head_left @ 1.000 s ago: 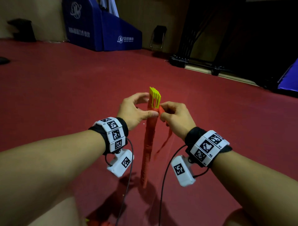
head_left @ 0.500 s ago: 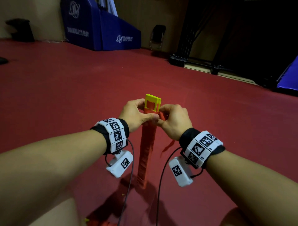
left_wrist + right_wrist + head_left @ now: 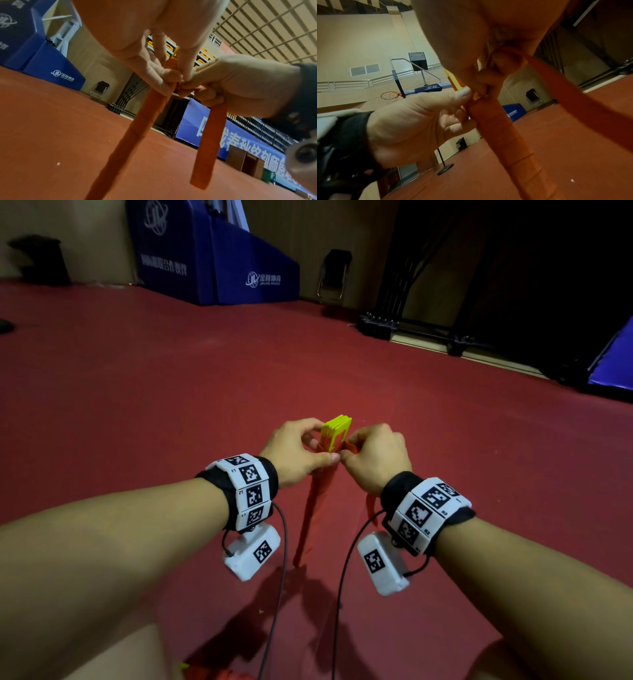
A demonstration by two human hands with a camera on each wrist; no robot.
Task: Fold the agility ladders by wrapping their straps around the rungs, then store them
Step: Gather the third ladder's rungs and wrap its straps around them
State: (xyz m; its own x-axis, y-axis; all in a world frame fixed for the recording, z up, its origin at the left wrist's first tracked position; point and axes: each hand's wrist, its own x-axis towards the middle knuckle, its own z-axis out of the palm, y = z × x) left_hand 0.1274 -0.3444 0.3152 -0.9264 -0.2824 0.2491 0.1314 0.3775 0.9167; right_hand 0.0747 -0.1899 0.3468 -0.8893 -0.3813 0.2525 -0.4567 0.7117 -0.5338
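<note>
1. Now the left hand (image 3: 297, 453) is pinching the upright ladder (image 3: 317, 501) bundle just below its yellow rungs (image 3: 336, 429).
2. Beside it, thumbs touching, the right hand (image 3: 376, 459) is gripping the strap (image 3: 205, 146), whose loose end is hanging below that fist.

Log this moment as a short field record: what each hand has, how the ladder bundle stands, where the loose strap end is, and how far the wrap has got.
left hand: grips the ladder bundle near its top
right hand: pinches the orange strap against the bundle
bundle: held roughly upright, lower end toward the red floor; contact unclear
yellow rungs: stacked, ends poking out above the wrap
strap tail: hangs free below the right hand
wrap: covers most of the bundle; tail not yet secured
</note>
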